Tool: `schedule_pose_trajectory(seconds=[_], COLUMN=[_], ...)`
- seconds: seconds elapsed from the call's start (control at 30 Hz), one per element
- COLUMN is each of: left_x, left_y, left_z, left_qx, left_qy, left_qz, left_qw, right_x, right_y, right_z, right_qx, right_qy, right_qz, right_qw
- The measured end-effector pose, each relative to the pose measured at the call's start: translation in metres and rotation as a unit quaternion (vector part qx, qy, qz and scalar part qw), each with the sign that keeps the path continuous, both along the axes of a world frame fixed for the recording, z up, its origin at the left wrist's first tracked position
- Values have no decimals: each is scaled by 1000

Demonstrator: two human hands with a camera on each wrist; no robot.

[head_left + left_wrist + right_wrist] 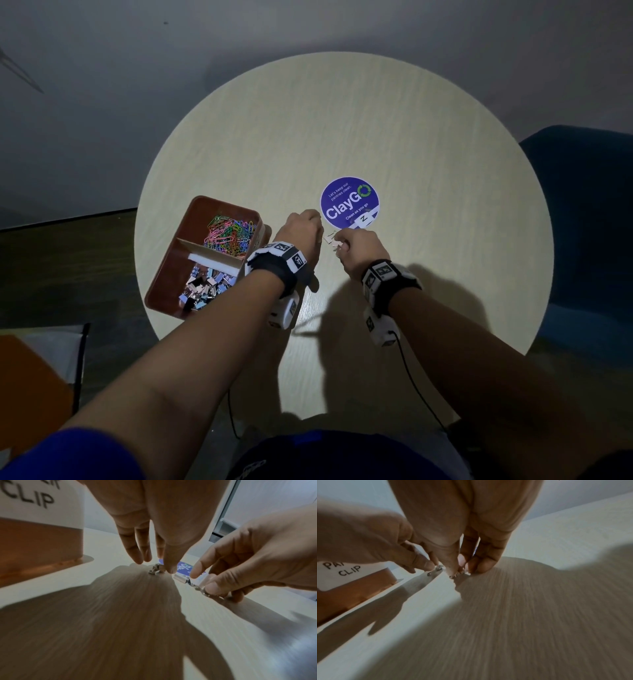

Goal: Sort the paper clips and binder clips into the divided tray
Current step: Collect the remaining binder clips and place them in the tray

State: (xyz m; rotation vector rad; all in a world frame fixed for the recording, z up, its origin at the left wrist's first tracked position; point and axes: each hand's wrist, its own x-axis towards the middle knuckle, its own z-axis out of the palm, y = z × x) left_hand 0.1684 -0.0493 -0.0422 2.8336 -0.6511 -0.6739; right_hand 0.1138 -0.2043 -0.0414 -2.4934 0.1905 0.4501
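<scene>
The right hand (356, 250) sits low over the pale round table (428, 154), thumb and forefinger curled in a pinch on a silvery binder clip (197, 580), whose shiny folded body and wire loop show between the fingertips (197, 568) in the left wrist view. Just to its left, the left hand (303, 228) points its fingers down; thumb and forefinger close on a small cluster of metal clips (157, 569) lying on the table, tangled and too small to tell apart. Further left of that hand stands the brown divided tray (164, 274): its nearer compartment is heaped with silver and pale blue binder clips (205, 286), the farther one with bright multicoloured paper clips (229, 233). Beyond both hands lies a purple round sticker (346, 202) reading "ClayGo".
</scene>
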Motion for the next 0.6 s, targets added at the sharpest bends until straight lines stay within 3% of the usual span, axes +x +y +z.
schedule_pose_trajectory(seconds=[0.13, 0.23, 0.4, 0.6], left_x=[1, -3, -14, -13], left_y=[-5, -7, -4, -2], left_z=[-3, -2, -4, -13], left_qx=[41, 26, -44, -111], left_qy=[39, 15, 12, 47], left_qz=[-20, 1, 102, 184], left_qw=[998, 1000, 994, 976], right_x=[2, 2, 4, 2], right_y=[2, -1, -4, -8], right_z=[-4, -6, -6, -8], right_qx=[-14, -16, 12, 77], right_qy=[13, 8, 11, 31], right_qz=[17, 16, 0, -86], right_qw=[1000, 1000, 1000, 993])
